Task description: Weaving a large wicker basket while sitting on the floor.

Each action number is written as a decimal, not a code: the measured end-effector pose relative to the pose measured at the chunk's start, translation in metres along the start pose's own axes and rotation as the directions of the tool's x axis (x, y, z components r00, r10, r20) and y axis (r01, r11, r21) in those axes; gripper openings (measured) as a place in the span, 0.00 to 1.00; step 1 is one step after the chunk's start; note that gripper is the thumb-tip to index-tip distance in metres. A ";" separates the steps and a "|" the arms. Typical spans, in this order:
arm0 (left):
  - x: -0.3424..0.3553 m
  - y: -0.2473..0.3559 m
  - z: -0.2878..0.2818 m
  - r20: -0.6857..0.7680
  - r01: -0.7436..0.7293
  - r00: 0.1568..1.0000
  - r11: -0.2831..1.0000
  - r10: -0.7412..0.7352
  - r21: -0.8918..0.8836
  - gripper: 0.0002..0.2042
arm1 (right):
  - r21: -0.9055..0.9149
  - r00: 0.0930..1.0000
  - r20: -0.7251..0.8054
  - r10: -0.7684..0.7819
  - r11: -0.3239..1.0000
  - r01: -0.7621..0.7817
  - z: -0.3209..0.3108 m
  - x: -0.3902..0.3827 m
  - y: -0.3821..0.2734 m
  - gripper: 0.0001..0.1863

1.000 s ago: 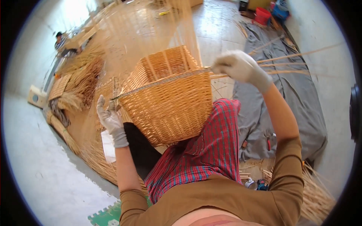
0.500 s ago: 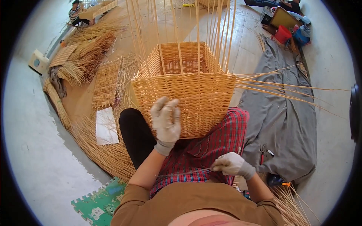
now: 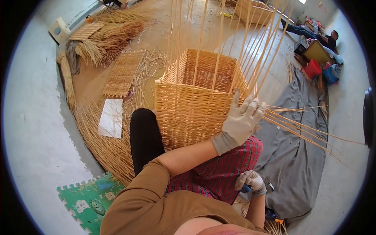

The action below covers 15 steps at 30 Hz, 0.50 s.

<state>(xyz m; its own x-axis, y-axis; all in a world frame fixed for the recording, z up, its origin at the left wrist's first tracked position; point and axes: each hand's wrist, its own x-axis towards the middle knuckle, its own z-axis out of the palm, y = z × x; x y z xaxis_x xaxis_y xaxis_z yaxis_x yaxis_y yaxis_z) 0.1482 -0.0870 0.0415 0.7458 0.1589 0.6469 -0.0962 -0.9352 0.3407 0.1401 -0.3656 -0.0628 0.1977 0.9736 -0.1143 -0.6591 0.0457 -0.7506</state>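
A square woven wicker basket [image 3: 192,113] rests tilted against my lap, with long upright stakes [image 3: 219,43] rising from its rim. My left hand [image 3: 239,121], in a pale work glove, reaches across its front to the right corner. The fingers are spread and touch the rim, where loose willow rods [image 3: 297,123] stick out to the right. My right hand [image 3: 250,182], also gloved, is low beside my plaid-covered knee. Its fingers are curled round a dark blue object [image 3: 245,188], perhaps a handle; the rest is hidden.
A grey cloth [image 3: 290,156] lies along the right wall, with a small white-and-black item [image 3: 271,187] on it. Loose straw [image 3: 102,145], a white sheet [image 3: 111,117] and a woven panel [image 3: 123,74] are at left. A person [image 3: 329,40] sits far right near a red bucket [image 3: 312,68].
My left hand has moved from the basket's front to its right corner. My right hand has shifted right and down; the thin strand over my lap and the red-handled tool no longer show.
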 end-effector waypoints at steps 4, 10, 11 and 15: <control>-0.010 -0.009 -0.007 -0.142 -0.083 0.988 0.990 0.067 -0.111 0.27 | 0.086 0.999 -0.040 -0.017 0.996 0.020 0.006 -0.002 0.005 0.15; -0.026 -0.019 -0.020 -0.105 -0.082 0.992 0.989 0.069 -0.124 0.22 | 0.031 0.997 -0.063 -0.043 0.999 0.045 0.010 0.002 -0.007 0.16; -0.016 -0.012 -0.022 -0.110 -0.129 0.987 0.980 0.113 -0.152 0.22 | -0.010 0.998 -0.040 -0.047 0.999 0.046 0.011 0.002 -0.011 0.17; 0.011 0.013 0.023 0.051 -0.155 0.988 0.914 0.146 0.374 0.27 | -0.174 0.973 -0.224 0.061 0.979 -0.102 0.041 0.011 -0.025 0.23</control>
<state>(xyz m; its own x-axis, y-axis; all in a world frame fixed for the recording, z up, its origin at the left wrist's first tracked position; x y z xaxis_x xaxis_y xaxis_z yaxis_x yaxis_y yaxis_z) 0.1697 -0.1049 0.0376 0.7567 0.0042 0.6538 0.0434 -0.9981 -0.0438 0.1289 -0.3463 -0.0184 0.3142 0.8998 -0.3028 -0.5395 -0.0933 -0.8368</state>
